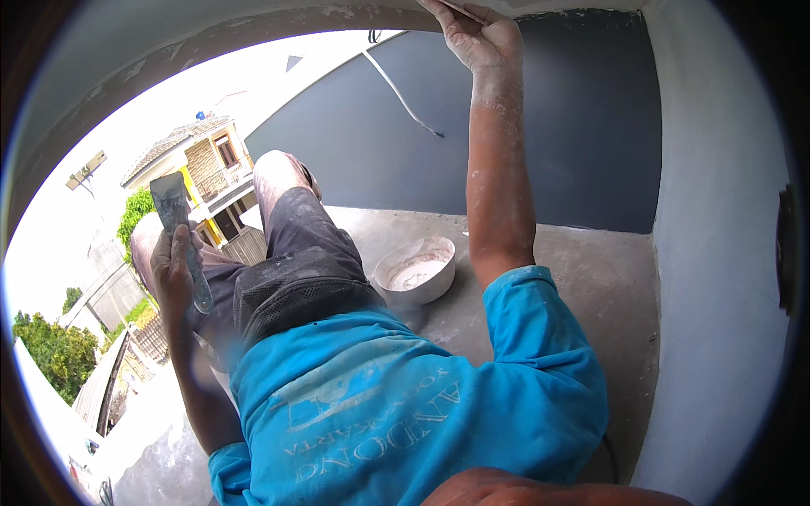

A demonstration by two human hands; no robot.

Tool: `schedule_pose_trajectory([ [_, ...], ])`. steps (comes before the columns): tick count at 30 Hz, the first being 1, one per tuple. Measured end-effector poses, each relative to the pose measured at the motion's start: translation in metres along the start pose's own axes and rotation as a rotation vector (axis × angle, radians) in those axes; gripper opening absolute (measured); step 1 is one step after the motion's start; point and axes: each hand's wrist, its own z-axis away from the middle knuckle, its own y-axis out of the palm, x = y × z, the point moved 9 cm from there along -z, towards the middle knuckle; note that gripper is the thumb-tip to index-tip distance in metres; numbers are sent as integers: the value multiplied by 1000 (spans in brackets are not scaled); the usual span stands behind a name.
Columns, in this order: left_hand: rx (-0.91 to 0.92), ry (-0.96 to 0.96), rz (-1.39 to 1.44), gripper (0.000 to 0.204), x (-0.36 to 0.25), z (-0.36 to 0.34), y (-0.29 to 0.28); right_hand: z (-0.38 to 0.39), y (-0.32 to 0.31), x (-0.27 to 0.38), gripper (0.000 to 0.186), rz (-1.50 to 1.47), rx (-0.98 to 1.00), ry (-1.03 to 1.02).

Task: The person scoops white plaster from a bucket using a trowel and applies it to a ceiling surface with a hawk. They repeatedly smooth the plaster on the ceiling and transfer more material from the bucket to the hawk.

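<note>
At the left, my left hand [173, 263] is closed around the handle of a putty knife [170, 199], its wide blade pointing up and smeared with grey-white paste. My right arm is stretched upward, and my right hand [488, 44], coated in white dust, is closed on a thin flat blade [463, 11] seen almost edge-on. That blade lies close to the plastered surface overhead; whether it touches cannot be made out, as the top of the picture cuts it off. On the floor between my arms, a round white tub [436, 285] holds pinkish-white paste.
A dark grey wall [565, 135] stands beyond the tub, with a white cable [392, 84] hanging before it. To the right rises a pale wall [717, 278]. Concrete floor [591, 278] lies below. Past the open left side are a house [207, 156] and trees [52, 354].
</note>
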Motion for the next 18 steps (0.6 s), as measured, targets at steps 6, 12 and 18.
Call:
schedule_pose_trajectory([
  [6, -1, 7, 30, 30, 9, -4, 3, 24, 65, 9, 51, 7, 136, 7],
  [12, -25, -20, 41, 30, 13, -1, 2, 51, 75, 17, 49, -1, 253, -62],
  [18, -18, -2, 33, 28, 12, -4, -1, 20, -4, -5, 50, 43, 117, -25],
])
